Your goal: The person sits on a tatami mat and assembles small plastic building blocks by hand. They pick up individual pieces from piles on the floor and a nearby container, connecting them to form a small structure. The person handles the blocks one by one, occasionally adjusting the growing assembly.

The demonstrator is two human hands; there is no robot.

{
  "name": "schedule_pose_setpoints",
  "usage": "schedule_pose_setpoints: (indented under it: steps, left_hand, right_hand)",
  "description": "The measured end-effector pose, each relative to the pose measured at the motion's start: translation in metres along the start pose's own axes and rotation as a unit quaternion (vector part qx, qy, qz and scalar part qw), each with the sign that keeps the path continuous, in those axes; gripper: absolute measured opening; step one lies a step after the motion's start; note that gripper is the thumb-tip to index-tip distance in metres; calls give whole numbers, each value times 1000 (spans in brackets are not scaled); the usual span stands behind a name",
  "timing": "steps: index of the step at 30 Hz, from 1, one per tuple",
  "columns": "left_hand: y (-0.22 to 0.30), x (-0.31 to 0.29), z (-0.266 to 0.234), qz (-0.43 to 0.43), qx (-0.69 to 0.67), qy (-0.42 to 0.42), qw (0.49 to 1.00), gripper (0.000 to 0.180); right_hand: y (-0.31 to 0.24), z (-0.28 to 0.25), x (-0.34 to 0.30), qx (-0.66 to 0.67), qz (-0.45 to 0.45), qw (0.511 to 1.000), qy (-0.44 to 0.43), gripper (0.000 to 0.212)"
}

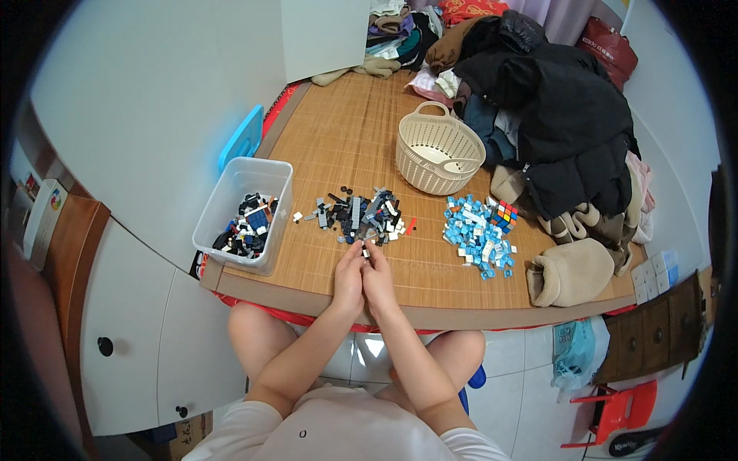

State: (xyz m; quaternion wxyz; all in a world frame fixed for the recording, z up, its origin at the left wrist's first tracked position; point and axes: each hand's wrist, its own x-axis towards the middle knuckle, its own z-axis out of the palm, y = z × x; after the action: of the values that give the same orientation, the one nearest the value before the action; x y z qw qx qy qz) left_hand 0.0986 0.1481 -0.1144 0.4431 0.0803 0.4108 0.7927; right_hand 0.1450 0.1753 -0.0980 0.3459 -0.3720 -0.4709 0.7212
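below centre | left hand [348,281] and right hand [378,280]: fingers curled, pinching small piece [366,252] | apparently joining; next likely needs steady alignment

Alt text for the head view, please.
A seated person holds a small piece between left hand and right hand, near a black, grey and white brick pile on a tan slatted mat. A clear bin of bricks sits at left; at right are a blue-and-white brick pile, puzzle cube, beige basket and heaped clothes.
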Motion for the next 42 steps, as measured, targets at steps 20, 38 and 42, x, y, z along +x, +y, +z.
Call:
schedule_pose_setpoints:
  steps: [20, 38, 42]
  left_hand:
    - [24, -40, 19, 28, -100, -6, 995, 37]
    - [128, -67, 5, 164, -143, -24, 976, 43]
    - [154, -66, -9, 210, -151, -6, 966, 45]
  right_hand:
    - [-13, 4, -38, 187, -25, 981, 34, 50]
    - [-57, 92, -59, 158, -66, 978, -118, 42]
    - [-57, 124, -55, 149, -64, 974, -160, 42]
